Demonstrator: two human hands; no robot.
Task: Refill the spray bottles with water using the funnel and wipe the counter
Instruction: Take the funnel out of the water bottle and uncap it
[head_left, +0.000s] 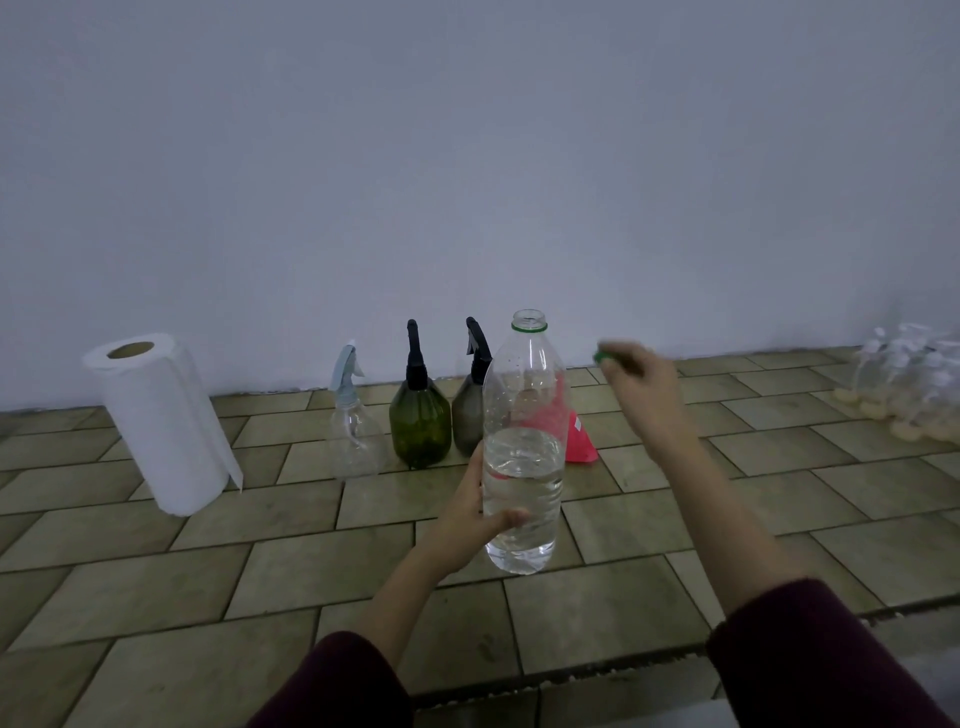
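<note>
My left hand (470, 519) grips a large clear water bottle (523, 467), uncapped and about half full, standing on the tiled counter (311, 566). My right hand (641, 382), blurred, is raised to the right of the bottle's neck and pinches its green cap (602, 356). Behind the bottle stand three spray bottles in a row: a clear one with a pale blue trigger (353, 426), a green one with a black trigger (420, 415), and a grey one (470, 410) partly hidden. A pink funnel (579, 441) lies upside down behind the water bottle.
A roll of paper towel (166, 421) stands upright at the left of the counter. Several clear bottles with white tops (909, 379) cluster at the far right by the wall. The counter's front edge (571, 670) runs across near my forearms.
</note>
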